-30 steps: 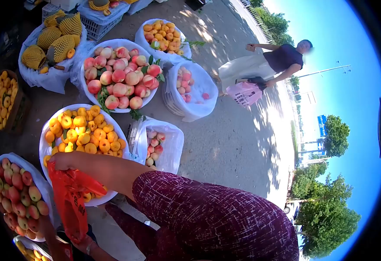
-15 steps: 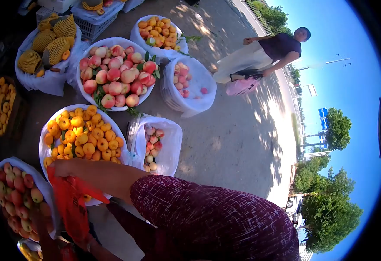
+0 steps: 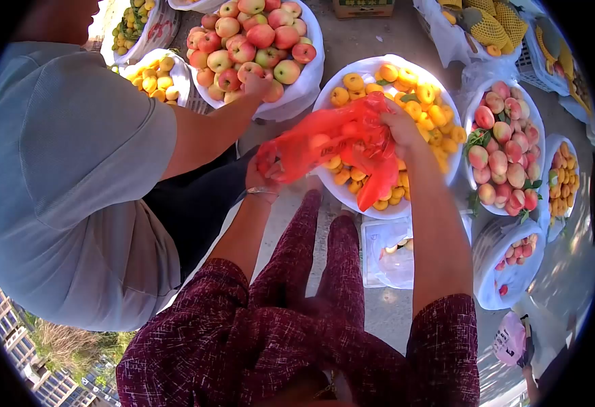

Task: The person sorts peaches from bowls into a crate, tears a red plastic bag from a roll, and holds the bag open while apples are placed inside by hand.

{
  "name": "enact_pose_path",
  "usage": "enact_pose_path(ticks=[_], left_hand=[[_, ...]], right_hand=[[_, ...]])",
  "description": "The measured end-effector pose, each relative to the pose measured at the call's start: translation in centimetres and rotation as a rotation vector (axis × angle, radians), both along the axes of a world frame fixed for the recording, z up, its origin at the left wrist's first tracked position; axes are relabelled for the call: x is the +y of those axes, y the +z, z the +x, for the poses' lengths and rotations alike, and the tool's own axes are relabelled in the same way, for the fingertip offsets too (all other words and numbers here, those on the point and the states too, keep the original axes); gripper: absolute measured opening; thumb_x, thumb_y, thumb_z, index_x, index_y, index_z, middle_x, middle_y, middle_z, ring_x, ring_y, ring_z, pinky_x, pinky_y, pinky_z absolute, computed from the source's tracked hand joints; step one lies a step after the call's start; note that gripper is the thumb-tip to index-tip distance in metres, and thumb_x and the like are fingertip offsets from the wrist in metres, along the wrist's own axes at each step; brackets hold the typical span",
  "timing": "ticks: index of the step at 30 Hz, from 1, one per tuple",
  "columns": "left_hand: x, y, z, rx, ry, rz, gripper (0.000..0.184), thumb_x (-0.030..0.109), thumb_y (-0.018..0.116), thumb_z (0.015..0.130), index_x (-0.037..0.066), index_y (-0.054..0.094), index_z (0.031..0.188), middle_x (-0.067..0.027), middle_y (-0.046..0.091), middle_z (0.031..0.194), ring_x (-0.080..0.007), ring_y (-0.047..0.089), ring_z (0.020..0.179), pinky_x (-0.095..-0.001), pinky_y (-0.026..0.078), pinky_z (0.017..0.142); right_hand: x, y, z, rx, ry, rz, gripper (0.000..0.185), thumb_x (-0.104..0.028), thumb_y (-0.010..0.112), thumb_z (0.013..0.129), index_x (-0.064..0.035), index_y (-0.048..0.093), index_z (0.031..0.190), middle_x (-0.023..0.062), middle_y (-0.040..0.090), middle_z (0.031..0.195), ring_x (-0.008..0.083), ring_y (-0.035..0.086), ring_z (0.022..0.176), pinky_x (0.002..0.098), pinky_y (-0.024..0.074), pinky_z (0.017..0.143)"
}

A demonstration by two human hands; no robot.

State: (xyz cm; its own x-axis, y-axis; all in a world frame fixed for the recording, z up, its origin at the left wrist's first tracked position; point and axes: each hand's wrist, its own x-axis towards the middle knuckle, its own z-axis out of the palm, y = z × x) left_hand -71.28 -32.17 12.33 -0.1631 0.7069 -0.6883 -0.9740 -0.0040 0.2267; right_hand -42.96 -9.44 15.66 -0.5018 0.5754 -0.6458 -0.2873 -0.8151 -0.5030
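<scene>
On the far left, a person in a grey shirt [image 3: 73, 183] is leaning in, that person's hand [image 3: 256, 85] reaching onto the apples [image 3: 260, 37] in their white-lined tub [image 3: 309, 74]. Right of that arm, the wearer's left hand [image 3: 262, 175], with a bracelet [image 3: 262, 191] at the wrist, is clamping the left end of a red plastic bag [image 3: 331, 139]; its fingers are curling together, partly hidden by the film. The bag is stretching between the two hands, its long axis rising gently from lower left to upper right, while a loose flap is hanging down near the right end, its tip pointing downward. It is lying across the view of the tub [image 3: 348, 201] of yellow fruit [image 3: 440, 115], covering part of it; whether the bag is touching the fruit, I cannot tell. At its upper right end, the right hand [image 3: 399, 127] is gripping bunched film, fingers closing together, the exact thumb placement being unclear. Farther right, pink peaches [image 3: 508, 156] are sitting heaped in another lined tub [image 3: 536, 125].
</scene>
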Motion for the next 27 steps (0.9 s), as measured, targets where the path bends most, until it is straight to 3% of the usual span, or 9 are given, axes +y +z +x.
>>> enact_pose_path(ticks=[15,17,19,20,22,23,24,26,27], left_hand=[[0.5,0.9,0.2,0.016,0.013,0.006,0.033,0.026,0.036,0.095,0.010,0.061,0.111,-0.0026,0.072,0.100,-0.0090,0.040,0.041,-0.0222,0.038,0.042],[1.2,2.0,0.7,0.043,-0.102,0.096,0.031,0.025,0.039,0.095,0.012,0.058,0.115,-0.0038,0.070,0.100,-0.0119,0.046,0.051,-0.0251,0.042,0.050],[3.1,3.1,1.9,-0.169,-0.202,0.093,0.031,0.026,0.043,0.094,0.012,0.057,0.118,-0.0059,0.067,0.102,-0.0152,0.051,0.064,-0.0285,0.045,0.060],[4.4,3.6,3.0,-0.479,-0.134,0.017,0.031,0.026,0.045,0.093,0.013,0.056,0.120,-0.0070,0.066,0.103,-0.0168,0.054,0.071,-0.0302,0.046,0.065],[7.8,4.2,5.3,-1.509,0.720,-0.385,0.033,0.026,0.049,0.092,0.013,0.054,0.123,-0.0091,0.064,0.105,-0.0201,0.059,0.084,-0.0337,0.049,0.075],[9.0,3.5,6.2,-1.703,0.993,-0.509,0.035,0.026,0.051,0.092,0.014,0.053,0.125,-0.0102,0.063,0.106,-0.0217,0.062,0.091,-0.0354,0.051,0.080],[8.7,-0.6,6.0,-2.131,1.298,-0.404,0.037,0.027,0.053,0.091,0.013,0.053,0.125,-0.0120,0.062,0.109,-0.0232,0.062,0.098,-0.0369,0.050,0.085],[11.0,-0.1,7.5,-2.853,2.297,-0.220,0.039,0.029,0.055,0.090,0.010,0.053,0.124,-0.0134,0.063,0.109,-0.0239,0.062,0.101,-0.0366,0.050,0.084],[11.5,0.6,8.2,-2.924,2.605,-0.108,0.040,0.030,0.056,0.089,0.010,0.054,0.124,-0.0138,0.063,0.109,-0.0242,0.062,0.101,-0.0365,0.050,0.084]], right_hand=[[0.3,1.0,-1.2,0.028,0.004,0.016,0.046,0.005,0.043,0.088,-0.0010,0.047,0.133,0.0144,0.061,0.118,0.0235,0.065,0.101,0.0355,0.0548,0.090],[0.4,0.7,-1.3,0.021,0.013,0.015,0.046,0.005,0.043,0.088,-0.0009,0.047,0.133,0.0144,0.061,0.119,0.0237,0.065,0.102,0.0356,0.0545,0.090],[0.2,0.6,-1.4,0.020,0.015,0.012,0.046,0.005,0.043,0.088,-0.0010,0.047,0.134,0.0143,0.061,0.119,0.0237,0.065,0.102,0.0356,0.0544,0.090],[0.2,0.7,-1.4,0.020,0.012,0.009,0.046,0.005,0.042,0.089,-0.0010,0.047,0.134,0.0142,0.061,0.119,0.0237,0.065,0.102,0.0355,0.0544,0.090],[0.0,0.4,-1.1,0.022,0.010,0.012,0.046,0.005,0.042,0.089,-0.0011,0.046,0.134,0.0141,0.061,0.119,0.0237,0.065,0.102,0.0354,0.0544,0.090],[0.0,-0.2,-0.9,0.023,0.013,0.019,0.047,0.005,0.042,0.089,-0.0011,0.046,0.135,0.0141,0.061,0.119,0.0237,0.065,0.102,0.0354,0.0544,0.089],[-0.1,-0.5,-0.7,0.025,0.016,0.028,0.047,0.005,0.042,0.089,-0.0011,0.046,0.135,0.0141,0.061,0.119,0.0236,0.065,0.102,0.0353,0.0545,0.089],[-0.3,-0.2,-0.5,-0.012,-0.001,0.033,0.047,0.005,0.042,0.089,-0.0010,0.045,0.136,0.0142,0.061,0.119,0.0237,0.065,0.101,0.0354,0.0547,0.089],[-0.4,-0.1,-0.4,-0.030,-0.009,0.036,0.048,0.005,0.043,0.088,-0.0009,0.045,0.136,0.0143,0.061,0.119,0.0238,0.065,0.101,0.0355,0.0547,0.088]])
